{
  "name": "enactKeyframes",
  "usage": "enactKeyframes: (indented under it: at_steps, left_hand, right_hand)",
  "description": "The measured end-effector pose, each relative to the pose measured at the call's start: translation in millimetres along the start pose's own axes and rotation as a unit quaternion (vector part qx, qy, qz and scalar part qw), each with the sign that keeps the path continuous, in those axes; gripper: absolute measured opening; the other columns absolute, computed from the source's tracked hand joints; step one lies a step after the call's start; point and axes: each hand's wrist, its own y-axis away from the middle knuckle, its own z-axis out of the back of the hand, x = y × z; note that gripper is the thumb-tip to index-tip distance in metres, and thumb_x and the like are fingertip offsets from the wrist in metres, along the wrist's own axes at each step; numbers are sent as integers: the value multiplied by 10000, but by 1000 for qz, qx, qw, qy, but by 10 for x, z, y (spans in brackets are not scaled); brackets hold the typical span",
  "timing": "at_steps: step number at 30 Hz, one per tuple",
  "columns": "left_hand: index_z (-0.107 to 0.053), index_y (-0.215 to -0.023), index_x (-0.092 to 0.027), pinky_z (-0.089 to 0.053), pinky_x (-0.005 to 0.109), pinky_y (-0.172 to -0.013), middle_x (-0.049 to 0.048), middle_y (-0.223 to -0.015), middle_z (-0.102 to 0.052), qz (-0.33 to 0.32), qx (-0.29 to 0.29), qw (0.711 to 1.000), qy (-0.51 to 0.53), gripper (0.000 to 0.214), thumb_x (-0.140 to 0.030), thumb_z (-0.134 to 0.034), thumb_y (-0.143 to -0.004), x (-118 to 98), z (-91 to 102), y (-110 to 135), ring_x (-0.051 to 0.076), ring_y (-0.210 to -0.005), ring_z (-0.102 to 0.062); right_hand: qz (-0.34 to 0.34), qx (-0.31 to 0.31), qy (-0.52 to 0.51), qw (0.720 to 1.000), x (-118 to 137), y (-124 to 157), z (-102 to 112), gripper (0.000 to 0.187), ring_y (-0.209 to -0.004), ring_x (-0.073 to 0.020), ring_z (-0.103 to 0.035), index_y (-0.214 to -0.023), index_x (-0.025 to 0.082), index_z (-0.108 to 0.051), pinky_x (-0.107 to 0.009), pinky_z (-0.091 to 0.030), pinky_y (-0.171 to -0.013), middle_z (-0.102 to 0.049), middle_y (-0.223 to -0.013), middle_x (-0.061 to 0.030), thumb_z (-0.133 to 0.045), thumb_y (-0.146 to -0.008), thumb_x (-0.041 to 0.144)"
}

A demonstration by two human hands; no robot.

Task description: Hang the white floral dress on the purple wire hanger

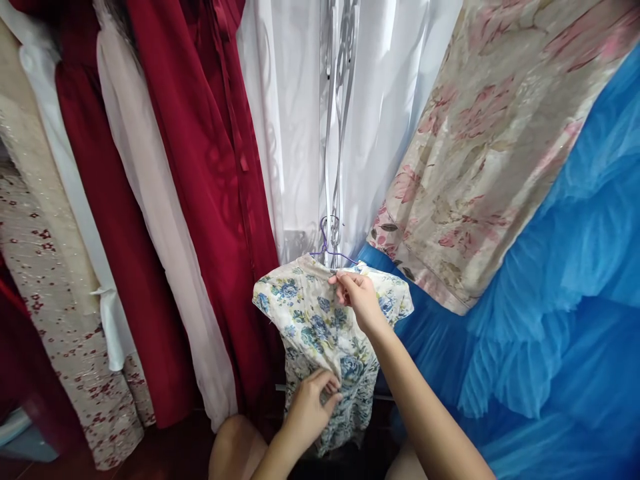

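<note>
A small white dress with blue flowers (310,323) hangs in front of me on a purple wire hanger (345,256). At its neckline, my right hand (355,293) pinches the fabric near the top of a centre seam. Lower down, around the waist, my left hand (313,403) is closed with thumb and fingers drawn together on the dress cloth. Whether a zip pull or other small fastener sits between the fingers of either hand is too small to tell.
Dark red gowns (185,167) and a pale pink sheer garment (150,133) hang at left. Behind the dress are a white curtain (295,100) and a metal rack (333,147). At right hang a floral garment (465,160) and a ruffled blue gown (575,267).
</note>
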Motion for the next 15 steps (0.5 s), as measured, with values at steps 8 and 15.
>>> enactKeyframes:
  at_steps: [8,15]
  left_hand:
    - [-582,-1328,-253,-464,301,-823,38,-954,-677,-180,-164,968,-64,365,-270,-514,-970,-762,939,-1116,182,-816,-614]
    - [-637,-883,-190,-434,281,-759,26,-827,-647,-250,-131,946,-162,123,-228,-541,-950,-1084,1023,-1430,180,-784,-596]
  right_hand:
    - [29,60,88,994,82,90,94,362,-365,-94,-382,-709,147,-688,-236,-299,-439,-517,-387,30,-534,-870,433]
    - [74,-4,136,988,-287,12,101,393,-355,-93,-356,-673,145,-665,-239,-237,-416,-450,-379,45,-538,-869,460]
